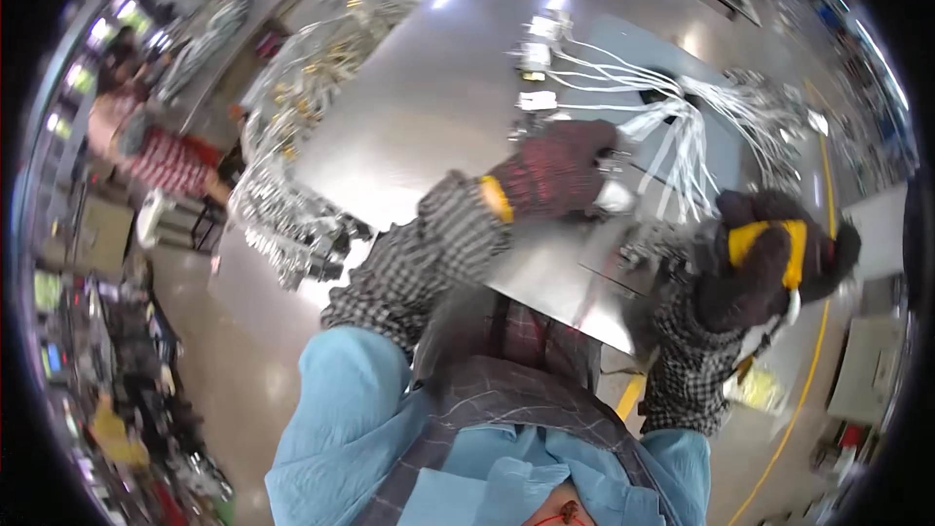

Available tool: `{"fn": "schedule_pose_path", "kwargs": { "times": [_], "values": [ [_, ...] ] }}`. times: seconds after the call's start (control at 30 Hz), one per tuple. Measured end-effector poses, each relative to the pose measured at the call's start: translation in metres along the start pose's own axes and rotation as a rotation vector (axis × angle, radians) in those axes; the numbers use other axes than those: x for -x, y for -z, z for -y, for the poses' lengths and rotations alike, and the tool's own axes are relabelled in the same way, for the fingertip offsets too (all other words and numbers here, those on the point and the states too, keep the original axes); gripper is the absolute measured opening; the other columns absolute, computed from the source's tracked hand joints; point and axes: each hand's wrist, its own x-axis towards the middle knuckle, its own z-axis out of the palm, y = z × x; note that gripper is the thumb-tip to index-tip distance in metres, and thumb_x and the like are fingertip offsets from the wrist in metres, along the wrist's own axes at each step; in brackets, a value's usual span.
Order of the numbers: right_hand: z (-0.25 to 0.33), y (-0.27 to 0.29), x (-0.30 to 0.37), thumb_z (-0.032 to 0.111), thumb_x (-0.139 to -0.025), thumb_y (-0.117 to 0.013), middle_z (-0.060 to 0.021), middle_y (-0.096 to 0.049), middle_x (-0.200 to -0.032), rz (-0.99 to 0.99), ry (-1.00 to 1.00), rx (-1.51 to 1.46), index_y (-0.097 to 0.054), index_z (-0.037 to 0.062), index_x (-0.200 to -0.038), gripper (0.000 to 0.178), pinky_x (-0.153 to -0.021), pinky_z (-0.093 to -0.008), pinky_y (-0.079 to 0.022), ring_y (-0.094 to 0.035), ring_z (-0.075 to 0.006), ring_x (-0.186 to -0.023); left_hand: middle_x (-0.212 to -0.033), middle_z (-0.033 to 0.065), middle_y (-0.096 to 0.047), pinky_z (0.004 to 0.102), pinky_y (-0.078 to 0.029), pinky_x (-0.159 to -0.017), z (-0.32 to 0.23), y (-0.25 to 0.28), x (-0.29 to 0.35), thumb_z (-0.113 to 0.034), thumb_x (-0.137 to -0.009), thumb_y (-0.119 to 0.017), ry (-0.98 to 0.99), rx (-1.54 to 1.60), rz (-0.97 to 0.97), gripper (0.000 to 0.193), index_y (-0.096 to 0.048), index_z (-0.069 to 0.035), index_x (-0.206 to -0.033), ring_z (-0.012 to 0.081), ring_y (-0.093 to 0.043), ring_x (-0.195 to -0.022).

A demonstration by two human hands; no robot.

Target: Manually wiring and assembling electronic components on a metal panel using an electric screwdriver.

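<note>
My left hand [560,173], in a dark red and black knit glove, is closed over the metal table. Small whitish, shiny parts [614,197] sit at its fingertips, too blurred to name. My right hand [755,273], in a dark glove, is wrapped round a yellow hand tool [794,244] with a whitish end hanging below it. Beyond my hands, a bundle of white wires [687,136] fans out from a dark round centre on a blue-grey board [623,58]. Small metal pieces and white connectors [536,54] lie at the left ends of some wires.
The shiny metal table [409,107] spreads out ahead. Along its left side lie piles of silvery and yellowish wired parts [292,195]. Another person [156,141] is at the far left, near a white stool [161,214]. A yellow floor line [804,380] runs at the right.
</note>
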Motion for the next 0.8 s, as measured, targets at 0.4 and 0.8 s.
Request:
{"fn": "schedule_pose_path", "kwargs": {
  "times": [0.4, 0.8],
  "values": [
    [0.011, 0.013, -0.03, 0.015, -0.088, -0.06, -0.0173, -0.064, -0.088, -0.011, -0.096, -0.129, -0.024, 0.0074, -0.139, 0.062, -0.057, -0.0386, -0.055, -0.065, -0.0257, -0.065, -0.1, 0.0108, -0.067, 0.036, -0.052, -0.079, -0.006, -0.024, 0.006, -0.038, -0.062, -0.086, -0.239, 0.089, 0.096, 0.068, -0.064, -0.011, -0.12, 0.0258, -0.065, -0.09],
    [0.042, -0.006, -0.048, 0.006, -0.084, -0.066, -0.0145, -0.064, -0.089, 0.098, -0.247, -0.163, -0.031, 0.0101, -0.143, 0.069, -0.054, -0.0285, -0.055, -0.064, -0.0193, -0.063, -0.099, 0.0101, -0.065, 0.0403, -0.048, -0.088, -0.025, -0.026, 0.008, -0.052, -0.06, -0.084, -0.314, -0.22, 0.049, 0.072, -0.066, -0.013, -0.118, 0.0313, -0.06, -0.1]
  ]
}}
